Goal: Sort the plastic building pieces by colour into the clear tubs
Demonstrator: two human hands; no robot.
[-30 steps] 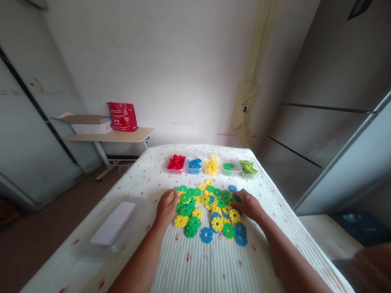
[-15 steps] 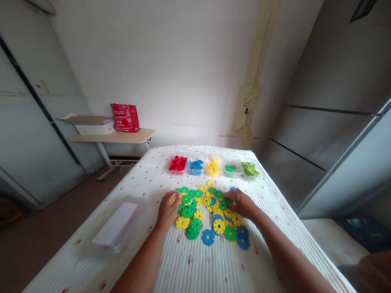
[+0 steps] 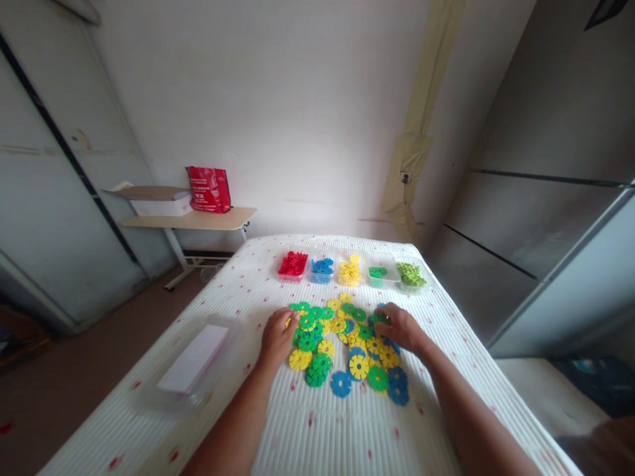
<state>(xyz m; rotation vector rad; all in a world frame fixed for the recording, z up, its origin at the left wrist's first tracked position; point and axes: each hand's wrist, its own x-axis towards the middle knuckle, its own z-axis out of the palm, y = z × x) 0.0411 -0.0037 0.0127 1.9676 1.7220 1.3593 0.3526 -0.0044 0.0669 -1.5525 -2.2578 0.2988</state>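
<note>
A loose pile of flower-shaped plastic discs with notched rims lies mid-table in green, yellow and blue. At its left edge, my left hand (image 3: 278,334) has its fingers curled closed, with a bit of yellow showing by the fingertips; what they hold is mostly hidden. My right hand (image 3: 403,326) is at the pile's upper right, thumb and fingers closed around a green disc (image 3: 379,318). Nearest me lie a blue disc (image 3: 340,383), a yellow disc (image 3: 358,365) and overlapping green discs (image 3: 318,370).
Clear tubs stand in a row behind the pile, holding red pieces (image 3: 293,263), blue pieces (image 3: 322,266), yellow pieces (image 3: 350,272), green discs (image 3: 378,272) and light green pieces (image 3: 411,274). At left lies a clear tray (image 3: 191,400) with a white slab (image 3: 195,359).
The whole view has shifted slightly. My right hand has drawn a little to the right at the green disc, its thumb showing more. My left hand stays at the pile's left edge.
</note>
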